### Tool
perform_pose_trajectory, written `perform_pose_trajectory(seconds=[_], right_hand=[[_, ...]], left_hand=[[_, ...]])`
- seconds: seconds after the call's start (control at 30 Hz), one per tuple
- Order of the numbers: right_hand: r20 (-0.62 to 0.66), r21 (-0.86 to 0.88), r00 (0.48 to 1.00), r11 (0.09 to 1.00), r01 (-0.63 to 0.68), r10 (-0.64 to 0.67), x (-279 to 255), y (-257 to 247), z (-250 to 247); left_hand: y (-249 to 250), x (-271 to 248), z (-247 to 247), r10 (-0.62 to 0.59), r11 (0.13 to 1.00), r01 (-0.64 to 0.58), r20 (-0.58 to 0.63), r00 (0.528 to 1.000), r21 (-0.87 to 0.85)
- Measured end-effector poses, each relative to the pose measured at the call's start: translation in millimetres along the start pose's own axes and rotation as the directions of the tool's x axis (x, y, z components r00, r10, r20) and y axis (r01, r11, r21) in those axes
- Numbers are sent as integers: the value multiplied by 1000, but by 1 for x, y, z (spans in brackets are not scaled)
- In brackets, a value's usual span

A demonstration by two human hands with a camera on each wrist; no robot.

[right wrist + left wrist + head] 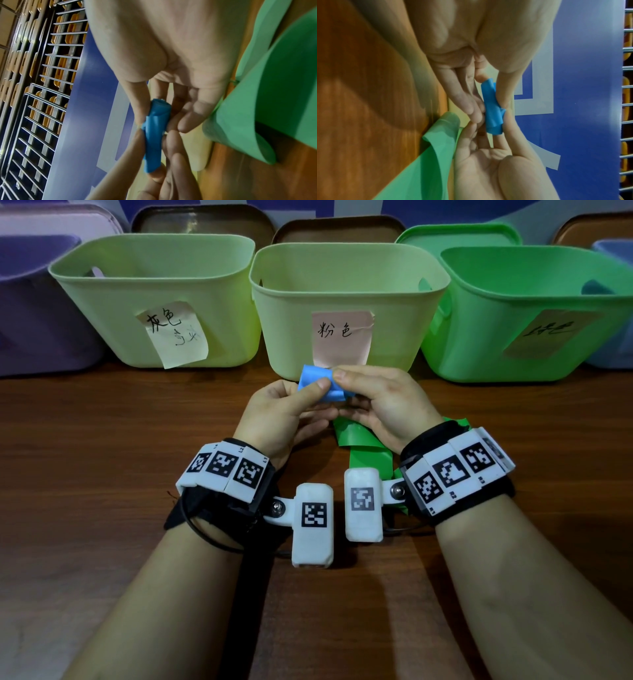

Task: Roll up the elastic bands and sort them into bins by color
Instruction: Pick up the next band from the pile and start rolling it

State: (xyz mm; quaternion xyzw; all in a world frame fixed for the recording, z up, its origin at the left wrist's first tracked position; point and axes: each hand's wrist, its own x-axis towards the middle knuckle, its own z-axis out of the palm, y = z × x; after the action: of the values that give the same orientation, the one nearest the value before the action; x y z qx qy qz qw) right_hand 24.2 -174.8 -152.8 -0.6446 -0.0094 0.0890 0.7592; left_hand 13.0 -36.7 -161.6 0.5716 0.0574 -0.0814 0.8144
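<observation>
Wooden table (102, 474), labelled bins behind. Both hands, left hand (277, 416) and right hand (383, 405), are pinching the rolled blue band (322, 385); advice: keep fingers tight so it isn't unrolling.

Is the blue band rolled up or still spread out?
Rolled up. The blue band is a tight, compact cylinder, its coiled end visible in the right wrist view, pinched between the left hand and right hand.
</observation>
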Motion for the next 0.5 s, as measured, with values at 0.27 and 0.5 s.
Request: perform_pose_trajectory(seconds=[0.27,0.5], right_hand=[[-64,-38,998,999,3,-6,-1,-2,2],[-62,-66,998,998,5,-9,-2,-4,4]], left_hand=[[0,0,-1,42,999,-42,11,999,11],[2,0,-1,22,1000,-22,11,1000,-5]])
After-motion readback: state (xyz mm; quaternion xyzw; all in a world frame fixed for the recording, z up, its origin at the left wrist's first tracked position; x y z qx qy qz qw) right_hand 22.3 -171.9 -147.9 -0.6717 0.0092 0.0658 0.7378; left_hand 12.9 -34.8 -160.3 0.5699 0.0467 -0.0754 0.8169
